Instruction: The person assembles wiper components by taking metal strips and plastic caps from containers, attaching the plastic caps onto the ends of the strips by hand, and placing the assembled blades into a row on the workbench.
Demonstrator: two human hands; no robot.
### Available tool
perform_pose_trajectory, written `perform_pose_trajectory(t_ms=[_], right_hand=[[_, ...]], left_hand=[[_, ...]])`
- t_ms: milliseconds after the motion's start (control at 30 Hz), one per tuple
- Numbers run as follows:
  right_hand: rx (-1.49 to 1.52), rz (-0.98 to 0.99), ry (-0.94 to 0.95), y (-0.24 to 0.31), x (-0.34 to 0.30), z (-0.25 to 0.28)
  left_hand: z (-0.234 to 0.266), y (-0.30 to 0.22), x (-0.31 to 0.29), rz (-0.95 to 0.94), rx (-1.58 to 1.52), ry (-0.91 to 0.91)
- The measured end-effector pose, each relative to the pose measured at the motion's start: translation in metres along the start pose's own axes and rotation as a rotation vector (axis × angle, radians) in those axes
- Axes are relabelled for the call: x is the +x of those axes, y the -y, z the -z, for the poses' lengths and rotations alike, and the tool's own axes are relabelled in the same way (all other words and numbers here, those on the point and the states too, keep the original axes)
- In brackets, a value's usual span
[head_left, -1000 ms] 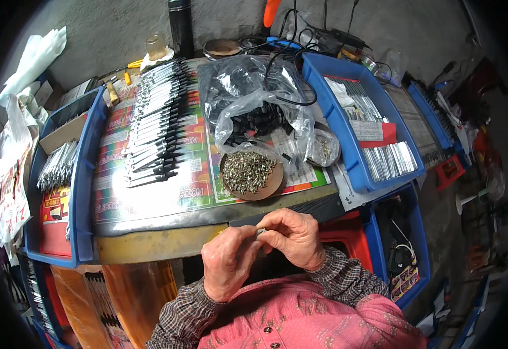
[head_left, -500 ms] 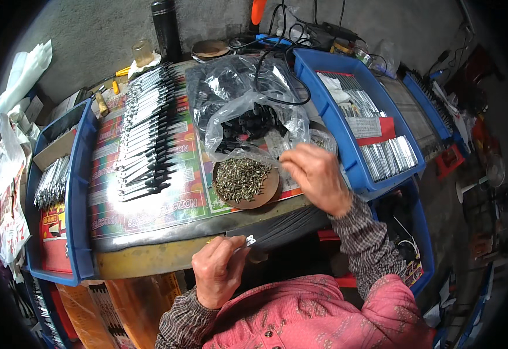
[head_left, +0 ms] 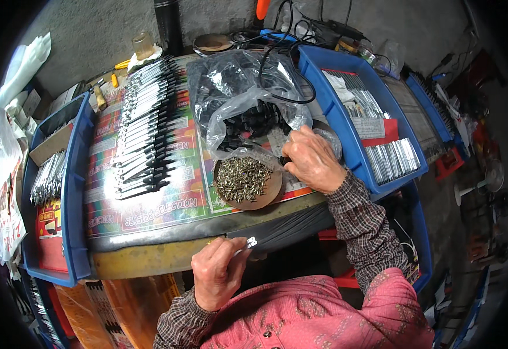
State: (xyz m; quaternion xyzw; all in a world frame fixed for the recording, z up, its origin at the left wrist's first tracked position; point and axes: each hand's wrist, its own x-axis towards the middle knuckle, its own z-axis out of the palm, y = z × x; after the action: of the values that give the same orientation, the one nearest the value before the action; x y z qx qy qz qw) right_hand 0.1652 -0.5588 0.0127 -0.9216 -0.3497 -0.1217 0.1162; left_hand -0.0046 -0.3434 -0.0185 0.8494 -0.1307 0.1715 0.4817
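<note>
My left hand is closed at the table's front edge. From its fingers sticks the end of a small silver-white metal piece. Over the table, my right hand has its fingers curled together beside the mouth of a clear plastic bag; a dark bit shows at the fingertips, but I cannot make out what it is. Black parts fill the bag. Just left of that hand, a round brown dish holds a heap of small brass-coloured metal pins.
A long overlapping row of slim silver pieces with black ends lies on the colourful tabletop. Blue trays of metal pieces flank it, with another blue tray on the right. A black cable crosses the bag; a dark flask stands behind.
My right hand has moved slightly up, its fingers curling further inward by the bag's mouth. My left hand stays put with the metal piece. The view has shifted a little.
</note>
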Motion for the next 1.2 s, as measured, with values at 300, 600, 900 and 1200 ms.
perform_pose_trajectory(t_ms=[300, 600, 900, 1200], right_hand=[[0.087, -0.113, -0.142, 0.001, -0.005, -0.006], [-0.141, 0.079, -0.147, -0.006, -0.003, -0.025], [-0.048, 0.031, -0.339, 0.011, -0.01, -0.005], [1.05, -0.179, -0.13, 0.07, -0.087, 0.005]], left_hand=[[-0.001, -0.001, -0.002, -0.007, 0.002, -0.017], [-0.001, -0.001, -0.005, -0.008, 0.034, -0.02], [0.001, -0.006, -0.011, -0.003, 0.019, -0.026], [-0.001, -0.016, -0.015, 0.031, -0.07, 0.032]])
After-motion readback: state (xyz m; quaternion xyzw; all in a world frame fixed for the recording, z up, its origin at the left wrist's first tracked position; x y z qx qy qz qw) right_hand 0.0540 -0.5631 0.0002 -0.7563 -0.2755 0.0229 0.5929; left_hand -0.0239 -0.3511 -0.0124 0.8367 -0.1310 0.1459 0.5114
